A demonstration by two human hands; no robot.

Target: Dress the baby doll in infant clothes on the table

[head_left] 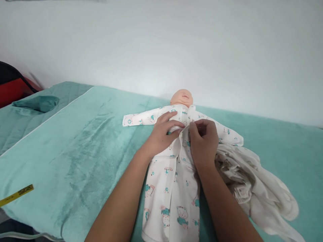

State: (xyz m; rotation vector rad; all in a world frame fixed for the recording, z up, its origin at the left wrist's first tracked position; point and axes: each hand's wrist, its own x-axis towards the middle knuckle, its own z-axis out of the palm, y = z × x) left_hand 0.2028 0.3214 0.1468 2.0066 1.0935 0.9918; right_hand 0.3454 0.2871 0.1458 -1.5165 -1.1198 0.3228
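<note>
A baby doll (182, 97) lies on its back, wearing a white long-sleeved baby gown (161, 188) printed with teal and pink animals. Its head shows above the collar; its body and arms are hidden under the cloth. On the chest, my left hand (165, 131) has its thumb and index finger closed on the gown's front edge, the other fingers resting on the fabric. Right beside it, my right hand (205, 139) pinches the opposite front edge near the collar, fingers curled. Below my hands the two front edges run down the middle, parting slightly.
A crumpled white printed cloth (262, 188) lies to the right of the gown. Teal velvety bedding (75, 151) covers the bed, against a white wall (161, 47). At left are a yellow strip (17, 195), a teal fabric piece (37, 103) and a red and black item (15, 87).
</note>
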